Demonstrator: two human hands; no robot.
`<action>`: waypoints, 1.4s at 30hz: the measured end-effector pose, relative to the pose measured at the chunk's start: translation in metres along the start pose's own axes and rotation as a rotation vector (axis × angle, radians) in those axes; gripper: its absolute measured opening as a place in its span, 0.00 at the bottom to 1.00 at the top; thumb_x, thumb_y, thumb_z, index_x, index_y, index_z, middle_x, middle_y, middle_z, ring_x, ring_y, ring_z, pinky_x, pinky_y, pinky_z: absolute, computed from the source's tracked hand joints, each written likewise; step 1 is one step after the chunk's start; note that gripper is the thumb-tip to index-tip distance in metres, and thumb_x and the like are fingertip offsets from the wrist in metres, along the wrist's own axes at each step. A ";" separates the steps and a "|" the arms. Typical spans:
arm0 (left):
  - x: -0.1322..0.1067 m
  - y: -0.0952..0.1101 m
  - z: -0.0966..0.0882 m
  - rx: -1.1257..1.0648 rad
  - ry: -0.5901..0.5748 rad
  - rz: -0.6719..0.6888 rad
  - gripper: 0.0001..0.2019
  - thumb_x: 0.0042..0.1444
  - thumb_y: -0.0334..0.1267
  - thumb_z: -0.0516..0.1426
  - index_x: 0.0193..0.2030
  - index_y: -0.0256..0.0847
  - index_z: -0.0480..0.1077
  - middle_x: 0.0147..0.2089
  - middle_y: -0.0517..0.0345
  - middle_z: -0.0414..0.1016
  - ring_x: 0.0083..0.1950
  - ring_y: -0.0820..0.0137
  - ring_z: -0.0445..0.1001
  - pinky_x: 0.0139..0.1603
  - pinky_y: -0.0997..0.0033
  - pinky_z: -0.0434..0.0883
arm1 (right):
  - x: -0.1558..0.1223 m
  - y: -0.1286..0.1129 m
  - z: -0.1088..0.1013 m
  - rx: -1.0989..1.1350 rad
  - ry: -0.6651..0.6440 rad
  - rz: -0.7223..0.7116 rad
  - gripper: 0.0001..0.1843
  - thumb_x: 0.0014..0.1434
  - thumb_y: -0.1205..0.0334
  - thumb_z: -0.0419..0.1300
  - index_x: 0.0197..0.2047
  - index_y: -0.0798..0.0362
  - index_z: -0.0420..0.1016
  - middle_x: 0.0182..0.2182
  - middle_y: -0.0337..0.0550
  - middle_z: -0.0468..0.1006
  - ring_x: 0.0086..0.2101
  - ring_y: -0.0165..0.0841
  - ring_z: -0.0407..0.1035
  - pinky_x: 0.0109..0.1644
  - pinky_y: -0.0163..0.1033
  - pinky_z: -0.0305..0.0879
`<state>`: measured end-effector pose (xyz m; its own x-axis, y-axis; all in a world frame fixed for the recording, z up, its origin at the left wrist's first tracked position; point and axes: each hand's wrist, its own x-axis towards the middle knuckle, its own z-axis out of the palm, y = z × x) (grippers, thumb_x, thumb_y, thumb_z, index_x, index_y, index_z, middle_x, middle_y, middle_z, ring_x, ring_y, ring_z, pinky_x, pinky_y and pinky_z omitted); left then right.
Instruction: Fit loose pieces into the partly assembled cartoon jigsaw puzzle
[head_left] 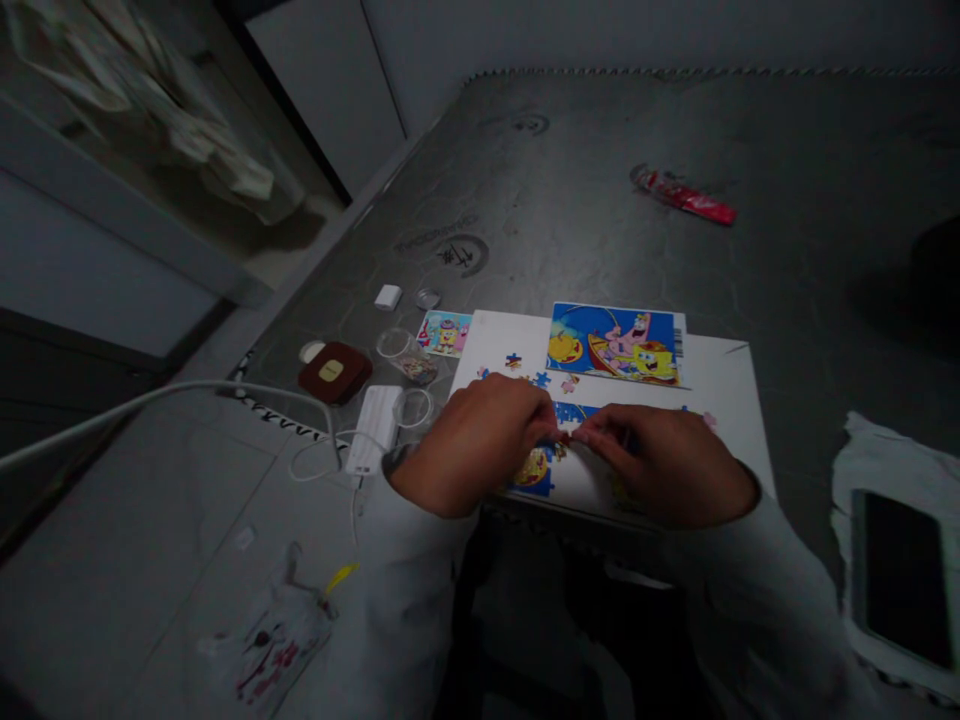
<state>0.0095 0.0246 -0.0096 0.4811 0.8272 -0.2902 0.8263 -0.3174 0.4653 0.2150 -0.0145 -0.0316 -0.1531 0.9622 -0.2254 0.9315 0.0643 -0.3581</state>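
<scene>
two hands point(570, 450) on one puzzle point(536, 468)

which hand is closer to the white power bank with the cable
Left. The left hand lies just right of the power bank; the right hand is farther right, beyond it.

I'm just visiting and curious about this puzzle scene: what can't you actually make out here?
- Head view: the piece pinched between left hand and right hand is hidden by fingertips.
- Part-built puzzle is mostly covered by both hands.
- Writing on the red wrapper is too small and dim.
- The phone is cut off by the right edge.
</scene>
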 end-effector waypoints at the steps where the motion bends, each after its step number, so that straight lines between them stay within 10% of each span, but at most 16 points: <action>1: -0.002 -0.005 -0.003 0.010 0.016 -0.053 0.09 0.68 0.43 0.61 0.44 0.44 0.82 0.45 0.52 0.85 0.48 0.58 0.80 0.51 0.59 0.69 | 0.000 0.003 -0.001 0.001 0.002 0.013 0.17 0.67 0.47 0.57 0.41 0.41 0.86 0.37 0.41 0.88 0.37 0.42 0.79 0.36 0.43 0.60; 14: -0.012 -0.027 -0.014 0.042 0.049 -0.373 0.08 0.61 0.43 0.66 0.39 0.41 0.82 0.42 0.52 0.84 0.44 0.61 0.79 0.44 0.63 0.68 | 0.004 0.050 -0.010 0.022 -0.036 0.136 0.24 0.64 0.37 0.52 0.42 0.42 0.85 0.29 0.44 0.85 0.29 0.43 0.77 0.30 0.44 0.62; 27: -0.014 -0.027 -0.017 0.132 0.139 -0.326 0.11 0.68 0.45 0.58 0.43 0.44 0.81 0.43 0.53 0.85 0.45 0.57 0.81 0.45 0.61 0.69 | -0.015 0.102 -0.050 -0.094 -0.087 0.496 0.21 0.59 0.39 0.60 0.45 0.42 0.84 0.39 0.44 0.86 0.36 0.41 0.77 0.34 0.44 0.65; 42: -0.009 -0.023 -0.017 0.173 0.055 -0.324 0.17 0.67 0.51 0.52 0.43 0.47 0.79 0.46 0.48 0.85 0.45 0.50 0.82 0.46 0.52 0.73 | -0.024 0.127 -0.042 -0.066 -0.062 0.393 0.18 0.55 0.47 0.67 0.48 0.39 0.83 0.36 0.39 0.85 0.36 0.39 0.79 0.34 0.42 0.68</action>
<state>-0.0187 0.0323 -0.0038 0.1742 0.9197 -0.3518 0.9727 -0.1050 0.2071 0.3507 -0.0183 -0.0340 0.2011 0.8992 -0.3885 0.9420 -0.2864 -0.1752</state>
